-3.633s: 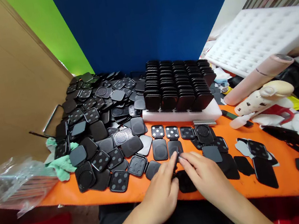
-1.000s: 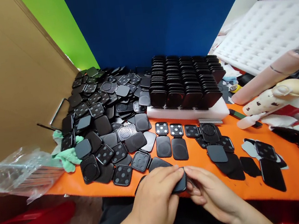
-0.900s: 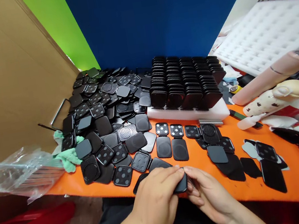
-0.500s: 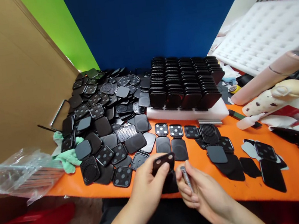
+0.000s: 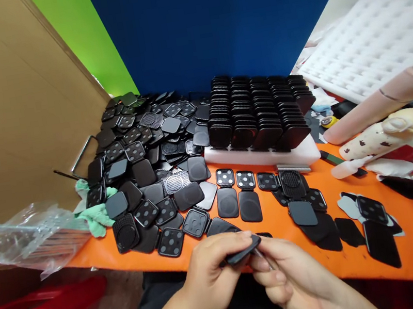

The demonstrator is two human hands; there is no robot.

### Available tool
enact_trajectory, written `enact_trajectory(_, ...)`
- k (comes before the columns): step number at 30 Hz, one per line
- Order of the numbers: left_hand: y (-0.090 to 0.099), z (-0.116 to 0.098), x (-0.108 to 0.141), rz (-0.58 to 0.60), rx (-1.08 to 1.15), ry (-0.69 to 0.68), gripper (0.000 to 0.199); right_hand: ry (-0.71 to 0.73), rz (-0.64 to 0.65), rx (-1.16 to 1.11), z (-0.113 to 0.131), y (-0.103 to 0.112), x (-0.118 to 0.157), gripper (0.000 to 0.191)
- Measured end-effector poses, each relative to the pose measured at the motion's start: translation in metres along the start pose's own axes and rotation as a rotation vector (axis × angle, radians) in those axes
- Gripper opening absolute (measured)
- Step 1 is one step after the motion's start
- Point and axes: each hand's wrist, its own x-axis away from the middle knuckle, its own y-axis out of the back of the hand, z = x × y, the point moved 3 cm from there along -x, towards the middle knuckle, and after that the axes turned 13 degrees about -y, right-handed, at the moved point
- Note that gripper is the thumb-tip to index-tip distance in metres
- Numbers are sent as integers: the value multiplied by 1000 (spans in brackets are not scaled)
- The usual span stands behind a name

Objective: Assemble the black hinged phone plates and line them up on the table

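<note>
Orange table: you're working at the near edge of the table (image 5: 272, 208), with a blue panel (image 5: 216, 17) standing behind it.
Black piece: here's the held black piece (image 5: 241, 255), up in front of you, between your hands and over the near edge, tilted.
Left fingers: your left hand (image 5: 209, 270) has it pinched, thumb below and fingers (image 5: 226, 244) bent over the top.
Right fingers: your right hand (image 5: 290, 272) has its fingers (image 5: 271, 278) curled round a thin metal rod (image 5: 264, 258), its upper end right at the piece's edge; whether they touch, I can't tell.
Step in hand: looks like close work with the rod along that edge, the left hand steadying.
Next move calls for: I'd say a firm left pinch, and the rod kept lined up with the edge so it doesn't skid.
Just beyond: two opened black cases (image 5: 239, 207) lie side by side, dotted halves away from you.
Foam block: behind those, a white foam block (image 5: 230, 155) carries upright rows of black pieces (image 5: 259, 115).
Left pile: a loose heap of black pieces (image 5: 143, 173) spreads toward the green cloth (image 5: 99, 221).
Right side: a pink tumbler (image 5: 376, 111) leans over the clutter.
</note>
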Motion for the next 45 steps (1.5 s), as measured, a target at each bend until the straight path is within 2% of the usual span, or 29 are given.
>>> enact_trajectory(3, 0, -3, 3, 12, 28, -92, 45, -81, 56, -84, -1, -2, 0, 23)
enact_trajectory(5, 0, -3, 4, 2, 28, -101, 50, -67, 66, -132, -3, -4, -2, 24)
enact_trajectory(11, -4, -1, 5, -54, 43, -72, 44, 40, 75, -213, -5, -9, -9, 29)
enact_trajectory(13, -5, 4, 3, -117, 52, 13, 32, 52, 101, -148, -4, -10, -10, 31)
enact_trajectory(16, -1, 19, 0, -339, 75, 285, 15, 168, 102, 13, -2, -7, -8, 33)
enact_trajectory(19, 2, 37, -3, -510, 224, 514, 26, 350, -15, 161, 0, 3, -5, 39)
enact_trajectory(22, 0, 45, -7, -530, 429, 611, 31, 508, -230, 364, 2, 20, -4, 38)
enact_trajectory(26, -6, 43, -12, -527, 623, 685, 35, 679, -529, 708, 8, 38, -5, 38)
enact_trajectory(30, -17, 47, -15, -478, 696, 689, 30, 688, -603, 908, 8, 41, -7, 34)
enact_trajectory(33, -26, 59, -12, -340, 654, 712, 37, 688, -631, 1049, 10, 44, 2, 34)
enact_trajectory(36, -31, 69, -10, -108, 346, 648, 43, 723, -738, 1030, 23, 64, 20, 35)
enact_trajectory(39, -37, 70, -16, 202, -136, 372, 38, 784, -932, 978, 48, 92, 39, 36)
enact_trajectory(41, -45, 70, -23, 348, -302, 231, 38, 831, -1037, 969, 65, 102, 44, 37)
enact_trajectory(43, -52, 74, -31, 319, -247, 221, 42, 889, -1042, 954, 77, 100, 41, 37)
enact_trajectory(45, -57, 79, -38, 207, -94, 289, 45, 943, -934, 921, 80, 89, 33, 38)
